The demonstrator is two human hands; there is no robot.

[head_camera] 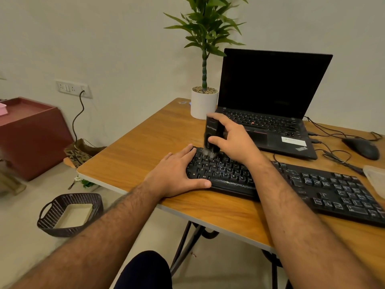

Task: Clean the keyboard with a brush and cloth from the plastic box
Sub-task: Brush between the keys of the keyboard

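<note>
A black keyboard [325,188] lies across the wooden table [145,147]. My right hand [233,140] grips a black brush tool [212,132] upright, its pale bristles touching the keys near the keyboard's upper left corner. My left hand [177,174] lies flat with straight fingers on the keyboard's left end, thumb along its front edge. A clear plastic box [376,180] shows at the right frame edge, partly cut off. No cloth is visible.
An open black laptop [270,97] stands behind the keyboard, a white potted plant [203,103] to its left. A black mouse [362,148] and cables lie at the right. On the floor at the left sit a dark woven basket [68,213] and a maroon cabinet [31,134].
</note>
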